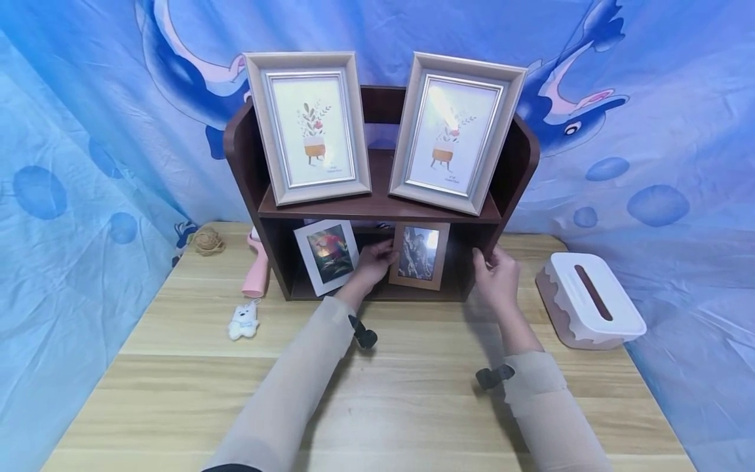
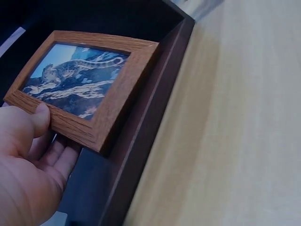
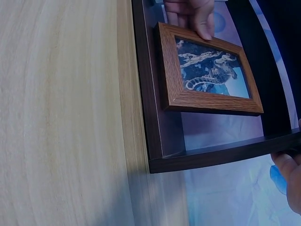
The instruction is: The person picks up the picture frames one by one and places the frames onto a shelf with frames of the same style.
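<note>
My left hand point(image 1: 373, 263) reaches into the lower compartment of a dark brown shelf point(image 1: 377, 208) and pinches the left edge of a brown wooden photo frame point(image 1: 417, 254). The left wrist view shows the thumb on the front of this frame point(image 2: 115, 101), with fingers behind it. The photo is of a spotted cat on rocks. Over at the shelf's right side panel, my right hand point(image 1: 499, 275) grips the front edge, thumb inward; only part of that hand point(image 3: 292, 176) appears in the right wrist view. A white photo frame point(image 1: 326, 257) with a colourful picture leans left of the left hand.
Two large beige frames point(image 1: 315, 128) point(image 1: 459, 131) stand on the upper shelf. A tissue box point(image 1: 590, 301) sits at right on the wooden table point(image 1: 389, 406). At left lie a pink-handled item point(image 1: 256, 272), a white bear charm point(image 1: 244, 320) and a twine ball point(image 1: 208, 241).
</note>
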### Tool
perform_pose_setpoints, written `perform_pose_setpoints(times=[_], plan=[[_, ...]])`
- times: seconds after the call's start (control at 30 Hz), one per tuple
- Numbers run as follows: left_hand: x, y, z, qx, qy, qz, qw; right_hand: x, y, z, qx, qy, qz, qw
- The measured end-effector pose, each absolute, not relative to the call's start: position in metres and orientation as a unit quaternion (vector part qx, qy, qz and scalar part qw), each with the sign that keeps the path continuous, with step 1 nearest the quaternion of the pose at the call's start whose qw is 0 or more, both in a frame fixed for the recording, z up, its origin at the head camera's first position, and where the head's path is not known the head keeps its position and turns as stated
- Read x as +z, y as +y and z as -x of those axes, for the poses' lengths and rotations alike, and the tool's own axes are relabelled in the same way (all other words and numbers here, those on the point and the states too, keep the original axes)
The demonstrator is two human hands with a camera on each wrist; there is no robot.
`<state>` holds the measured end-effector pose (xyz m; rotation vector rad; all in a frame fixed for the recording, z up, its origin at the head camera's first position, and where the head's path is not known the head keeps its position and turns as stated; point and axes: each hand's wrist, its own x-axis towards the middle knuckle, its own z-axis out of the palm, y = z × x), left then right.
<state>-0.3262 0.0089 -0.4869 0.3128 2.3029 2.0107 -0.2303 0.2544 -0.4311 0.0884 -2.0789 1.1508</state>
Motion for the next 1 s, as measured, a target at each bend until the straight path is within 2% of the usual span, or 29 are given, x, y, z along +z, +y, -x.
perform_pose_setpoints(times=[0.63, 0.87, 1.0], plan=[[-0.493, 0.001, 0.302, 0.552, 0.826, -0.113, -0.014, -0.429, 0.253, 0.228, 0.459, -0.81, -0.025, 0.365], [-0.494, -0.003, 0.297, 0.523, 0.838, -0.141, -0.063, -0.429, 0.252, 0.228, 0.455, -0.813, -0.029, 0.362], [-0.493, -0.007, 0.29, 0.526, 0.835, -0.153, -0.048, -0.429, 0.253, 0.228, 0.454, -0.813, -0.022, 0.364]])
